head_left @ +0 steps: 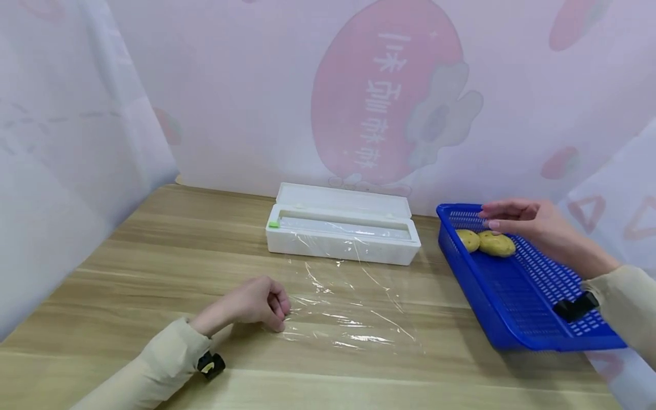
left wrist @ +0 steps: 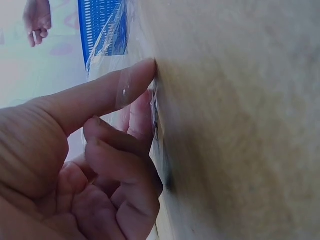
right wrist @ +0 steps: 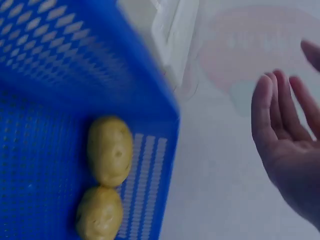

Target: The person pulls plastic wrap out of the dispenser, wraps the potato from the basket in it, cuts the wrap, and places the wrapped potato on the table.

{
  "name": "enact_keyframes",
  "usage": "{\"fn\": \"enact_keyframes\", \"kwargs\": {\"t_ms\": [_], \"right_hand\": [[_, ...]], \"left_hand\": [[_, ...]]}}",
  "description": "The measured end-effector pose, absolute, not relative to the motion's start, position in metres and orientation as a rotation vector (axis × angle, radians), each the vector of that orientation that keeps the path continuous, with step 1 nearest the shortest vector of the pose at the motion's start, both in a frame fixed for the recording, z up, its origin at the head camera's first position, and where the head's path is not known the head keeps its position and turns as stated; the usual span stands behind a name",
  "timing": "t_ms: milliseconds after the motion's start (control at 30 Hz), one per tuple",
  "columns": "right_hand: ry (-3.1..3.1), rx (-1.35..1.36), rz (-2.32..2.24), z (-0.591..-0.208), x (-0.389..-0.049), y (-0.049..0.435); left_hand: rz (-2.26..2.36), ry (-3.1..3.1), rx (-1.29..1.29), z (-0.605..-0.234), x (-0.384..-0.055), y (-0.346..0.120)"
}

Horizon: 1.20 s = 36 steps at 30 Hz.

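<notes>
**Pink strawberry backdrop [head_left: 230,114], white lettering [head_left: 381,102] can't really be made out**

Far wall's covered by that print. On the right of the wood-grain table [head_left: 169,245], a blue basket [head_left: 474,290] is parked. Left of it, a white box [head_left: 338,249] is set with its lid flipped back, and clear film [head_left: 353,322] is draped from it toward the near side. The film's near left corner is pinched by the left hand [head_left: 256,303]; the right hand [head_left: 530,225] is held over the basket, fingers loosely spread. Two potatoes [head_left: 496,244] are tucked into its far end.
</notes>
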State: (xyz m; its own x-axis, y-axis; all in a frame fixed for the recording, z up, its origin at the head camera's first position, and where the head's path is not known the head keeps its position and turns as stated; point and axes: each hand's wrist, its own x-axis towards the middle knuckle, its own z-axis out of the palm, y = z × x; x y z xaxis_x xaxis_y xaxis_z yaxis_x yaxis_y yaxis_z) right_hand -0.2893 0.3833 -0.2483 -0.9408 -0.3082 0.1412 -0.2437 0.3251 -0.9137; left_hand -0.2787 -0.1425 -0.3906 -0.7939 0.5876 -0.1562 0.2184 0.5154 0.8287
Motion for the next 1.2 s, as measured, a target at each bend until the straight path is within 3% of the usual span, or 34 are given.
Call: {"fn": "enact_keyframes", "kwargs": {"t_ms": [333, 700, 1200], "right_hand": [[2.629, -0.384, -1.516, -0.275, -0.321, 0.421], [2.807, -0.254, -1.143, -0.308, -0.353, 0.420], [2.767, -0.348, -1.044, -0.338, -0.382, 0.437]], "left_hand": [[1.197, 2.363, 0.665, -0.391, -0.277, -0.143], [1.198, 2.363, 0.636, -0.385, -0.271, -0.146], [1.217, 2.343, 0.595, -0.391, -0.266, -0.148]]}}
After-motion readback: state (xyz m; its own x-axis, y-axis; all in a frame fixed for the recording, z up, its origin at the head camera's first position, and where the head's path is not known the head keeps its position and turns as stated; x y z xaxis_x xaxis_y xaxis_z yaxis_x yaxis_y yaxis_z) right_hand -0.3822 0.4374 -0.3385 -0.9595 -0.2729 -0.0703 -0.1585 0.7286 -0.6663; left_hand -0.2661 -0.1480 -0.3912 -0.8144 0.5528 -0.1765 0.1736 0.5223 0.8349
